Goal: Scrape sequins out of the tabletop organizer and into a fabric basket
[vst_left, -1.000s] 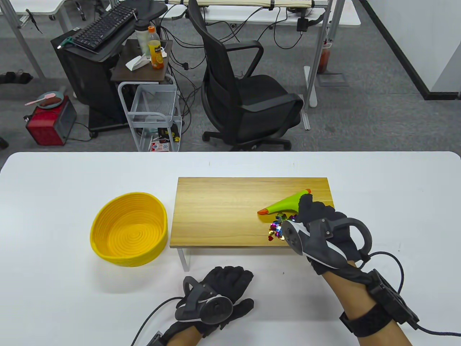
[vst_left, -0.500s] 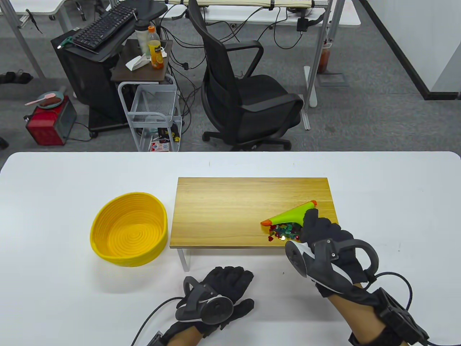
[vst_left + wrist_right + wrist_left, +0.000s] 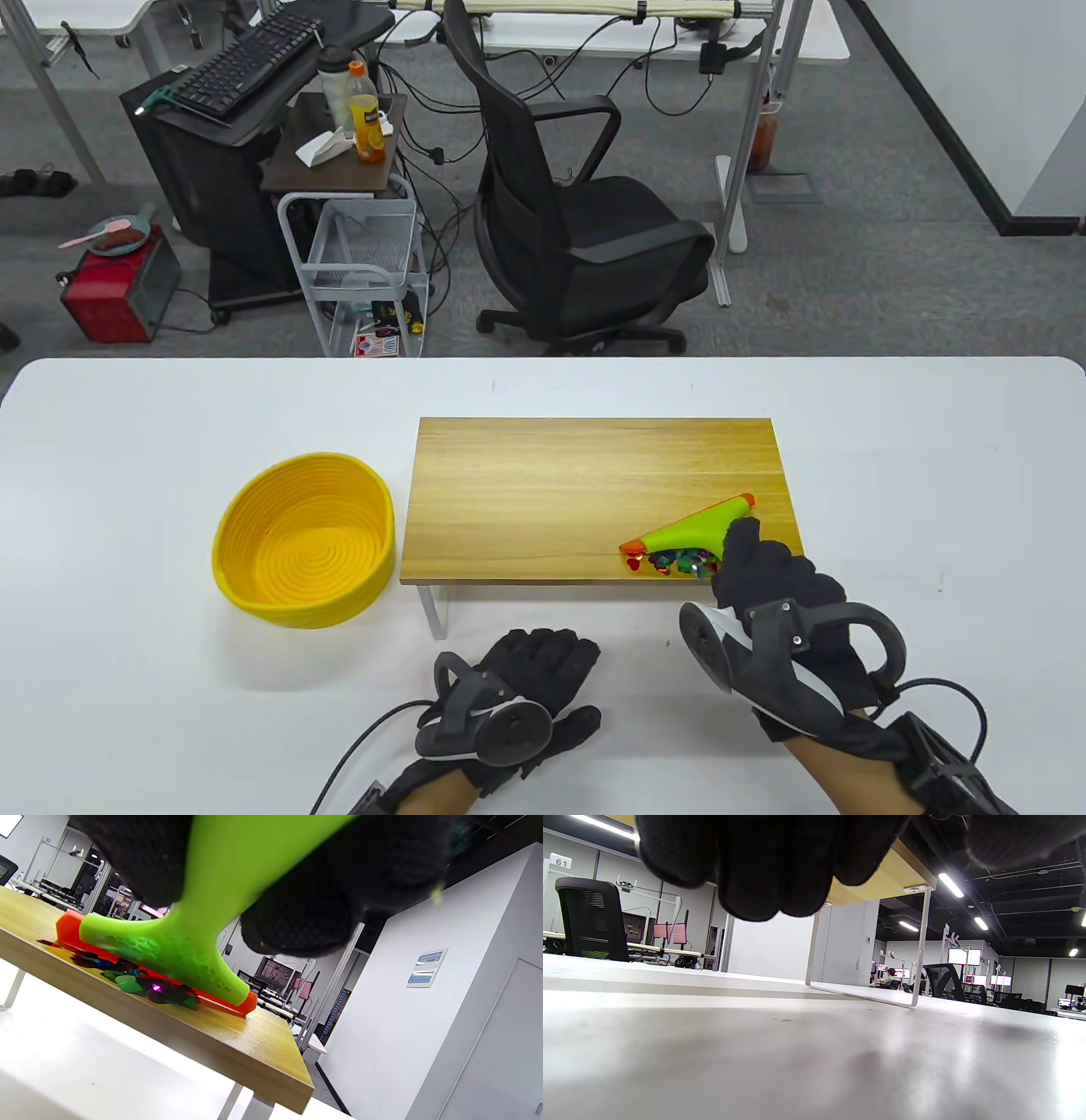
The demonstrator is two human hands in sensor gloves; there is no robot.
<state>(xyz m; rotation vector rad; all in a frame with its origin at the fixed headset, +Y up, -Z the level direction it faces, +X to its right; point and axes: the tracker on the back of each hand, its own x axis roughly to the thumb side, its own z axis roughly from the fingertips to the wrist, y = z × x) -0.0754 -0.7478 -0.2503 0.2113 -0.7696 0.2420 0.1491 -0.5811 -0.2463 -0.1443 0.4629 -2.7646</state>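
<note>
Spanning the lower half of the table view, a white table [image 3: 127,722] is seen, on which a wooden tabletop organizer [image 3: 585,492] is raised on white legs. Well to the left of the grip, a yellow fabric basket [image 3: 305,539] is set. A green scraper [image 3: 691,531] with an orange blade is gripped at its handle by the right hand [image 3: 776,586], blade pressed to the wood. Just below the blade, beside the gripping fingers, colourful sequins [image 3: 674,562] are heaped near the organizer's front edge. The left hand [image 3: 517,679] is laid flat on the table, fingers spread, holding nothing.
</note>
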